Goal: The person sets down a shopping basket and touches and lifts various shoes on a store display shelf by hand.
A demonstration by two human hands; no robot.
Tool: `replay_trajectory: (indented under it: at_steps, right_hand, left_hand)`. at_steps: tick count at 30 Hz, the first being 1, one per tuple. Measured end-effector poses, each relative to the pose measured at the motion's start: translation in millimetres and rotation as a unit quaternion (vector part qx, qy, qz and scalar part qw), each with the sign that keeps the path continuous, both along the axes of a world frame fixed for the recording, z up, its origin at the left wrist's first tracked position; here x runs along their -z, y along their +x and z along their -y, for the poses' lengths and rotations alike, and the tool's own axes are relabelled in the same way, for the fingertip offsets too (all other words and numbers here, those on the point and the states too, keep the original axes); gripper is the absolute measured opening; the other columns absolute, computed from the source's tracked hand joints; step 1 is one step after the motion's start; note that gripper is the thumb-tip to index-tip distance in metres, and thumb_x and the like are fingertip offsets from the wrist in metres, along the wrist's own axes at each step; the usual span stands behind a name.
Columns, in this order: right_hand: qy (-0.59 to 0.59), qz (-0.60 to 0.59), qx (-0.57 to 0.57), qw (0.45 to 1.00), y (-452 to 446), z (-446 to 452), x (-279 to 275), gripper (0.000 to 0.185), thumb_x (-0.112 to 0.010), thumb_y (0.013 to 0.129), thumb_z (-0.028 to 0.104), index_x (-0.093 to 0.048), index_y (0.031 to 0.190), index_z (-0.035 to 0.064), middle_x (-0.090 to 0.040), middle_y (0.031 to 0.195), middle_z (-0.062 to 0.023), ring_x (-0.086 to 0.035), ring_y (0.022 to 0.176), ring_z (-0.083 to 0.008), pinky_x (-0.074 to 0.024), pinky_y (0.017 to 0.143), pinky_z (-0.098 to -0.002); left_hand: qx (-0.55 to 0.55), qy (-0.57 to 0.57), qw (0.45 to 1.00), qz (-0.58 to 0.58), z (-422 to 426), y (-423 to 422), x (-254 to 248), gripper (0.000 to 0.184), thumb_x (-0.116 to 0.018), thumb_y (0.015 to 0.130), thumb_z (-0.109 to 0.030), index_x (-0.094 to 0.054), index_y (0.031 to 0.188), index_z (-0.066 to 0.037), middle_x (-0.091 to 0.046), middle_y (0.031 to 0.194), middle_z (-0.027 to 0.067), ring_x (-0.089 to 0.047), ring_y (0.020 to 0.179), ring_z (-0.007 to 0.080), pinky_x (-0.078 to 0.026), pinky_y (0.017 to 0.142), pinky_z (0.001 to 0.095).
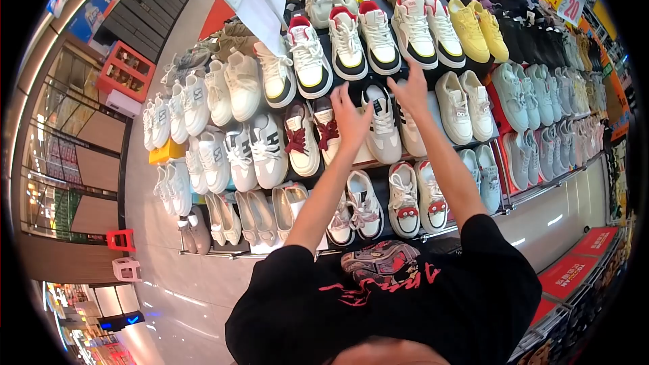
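Observation:
My left hand [352,120] is over the middle row of a shoe display, fingers apart and holding nothing. It lies between a cream sneaker with burgundy laces [327,128] and a grey-and-white sneaker with a dark collar [382,125]. To the right of that sneaker, my right hand [410,92] is open, its fingers reaching toward the toes of the back-row shoes. Partly hidden under my right wrist is the striped mate [411,136] of the grey-and-white sneaker. Whether either hand touches a shoe I cannot tell.
White sneakers with red linings [346,44] and yellow sneakers [468,34] stand in the back row. Sneakers with red toe ornaments [404,203] and pale flats [255,216] fill the front row. A white hanging sheet [253,0] covers part of the upper left.

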State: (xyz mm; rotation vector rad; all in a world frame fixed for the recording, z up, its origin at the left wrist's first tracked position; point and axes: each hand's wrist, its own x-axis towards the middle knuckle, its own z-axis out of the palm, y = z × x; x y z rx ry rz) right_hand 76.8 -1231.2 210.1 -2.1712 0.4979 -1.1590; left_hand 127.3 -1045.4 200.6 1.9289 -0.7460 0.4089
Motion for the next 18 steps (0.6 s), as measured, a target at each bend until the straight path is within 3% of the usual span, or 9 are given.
replay_trajectory:
  at_steps: [1,3,6,8,10,14,16,17,18]
  right_hand:
    - [-0.012,-0.007,-0.001,1.0,15,5,0,0.079,-0.084,0.073,0.028,-0.048,0.138,0.0005,-0.057,0.131,-0.0225,-0.053,0.124,-0.0404,-0.0426,0.106,-0.0471]
    - [-0.03,-0.028,0.01,0.999,32,3,7,0.082,-0.085,0.072,0.031,-0.047,0.138,0.0007,-0.057,0.131,-0.0229,-0.052,0.123,-0.0414,-0.0426,0.106,-0.0476]
    - [-0.093,-0.045,0.042,0.994,43,5,11,0.092,-0.087,0.07,0.042,-0.046,0.141,0.0009,-0.056,0.132,-0.0244,-0.053,0.122,-0.0433,-0.0432,0.105,-0.0497]
    - [-0.085,-0.033,0.043,0.995,46,9,17,0.09,-0.087,0.071,0.042,-0.047,0.141,0.0011,-0.057,0.134,-0.0246,-0.053,0.12,-0.0434,-0.0438,0.104,-0.0497]
    - [-0.082,-0.037,0.032,0.995,41,8,16,0.088,-0.086,0.073,0.039,-0.047,0.142,0.0018,-0.056,0.135,-0.0257,-0.053,0.119,-0.0441,-0.044,0.104,-0.0492]
    - [-0.089,-0.028,0.037,0.995,45,8,21,0.086,-0.086,0.072,0.035,-0.047,0.142,0.0021,-0.056,0.134,-0.0259,-0.052,0.116,-0.0441,-0.0442,0.103,-0.0481]
    - [-0.084,-0.019,0.034,0.996,44,3,22,0.085,-0.086,0.072,0.032,-0.048,0.142,0.002,-0.056,0.134,-0.0259,-0.052,0.114,-0.0439,-0.0445,0.102,-0.0477]
    - [-0.074,-0.016,0.034,0.997,43,2,21,0.083,-0.086,0.071,0.03,-0.049,0.14,0.0021,-0.057,0.132,-0.0248,-0.053,0.112,-0.0428,-0.045,0.101,-0.047]
    - [-0.064,-0.013,0.034,0.997,41,1,19,0.081,-0.086,0.07,0.028,-0.05,0.138,0.0021,-0.058,0.131,-0.0236,-0.053,0.11,-0.0417,-0.0455,0.1,-0.0463]
  left_hand:
    - [-0.001,0.001,1.0,0.0,11,10,-5,0.082,-0.083,0.078,-0.022,-0.039,0.145,0.0,-0.043,0.138,0.024,-0.049,0.125,0.041,-0.042,0.107,0.0477]
    - [-0.03,0.133,0.991,0.017,26,26,-9,0.088,-0.081,0.079,-0.023,-0.033,0.151,-0.003,-0.034,0.147,0.0284,-0.042,0.13,0.0461,-0.04,0.108,0.0497]
    - [-0.065,0.156,0.986,0.006,43,40,-6,0.101,-0.08,0.082,-0.028,-0.019,0.159,-0.007,-0.029,0.15,0.0355,-0.037,0.132,0.0519,-0.039,0.109,0.0522]
    - [-0.1,0.173,0.98,0.002,54,47,1,0.104,-0.079,0.083,-0.031,-0.015,0.161,-0.007,-0.026,0.152,0.0374,-0.036,0.132,0.0524,-0.04,0.108,0.0526]
    - [-0.09,0.151,0.983,-0.043,59,48,0,0.103,-0.076,0.086,-0.033,-0.01,0.161,-0.008,-0.025,0.153,0.0375,-0.041,0.13,0.0531,-0.047,0.101,0.0508]
    - [-0.124,0.15,0.981,-0.023,67,50,0,0.096,-0.072,0.091,-0.032,-0.011,0.161,-0.01,-0.026,0.153,0.0374,-0.047,0.127,0.0519,-0.05,0.097,0.0503]
    - [-0.079,0.157,0.977,-0.124,61,46,-10,0.093,-0.072,0.091,-0.031,-0.014,0.16,-0.009,-0.027,0.152,0.0359,-0.052,0.122,0.0521,-0.05,0.095,0.05]
    - [-0.108,0.158,0.98,-0.06,63,51,3,0.092,-0.075,0.09,-0.035,-0.018,0.159,-0.013,-0.03,0.15,0.0319,-0.063,0.105,0.0514,-0.053,0.087,0.0497]
    - [-0.111,0.158,0.979,-0.062,63,49,5,0.092,-0.075,0.09,-0.035,-0.018,0.159,-0.013,-0.03,0.15,0.0319,-0.063,0.105,0.0514,-0.053,0.087,0.0497]
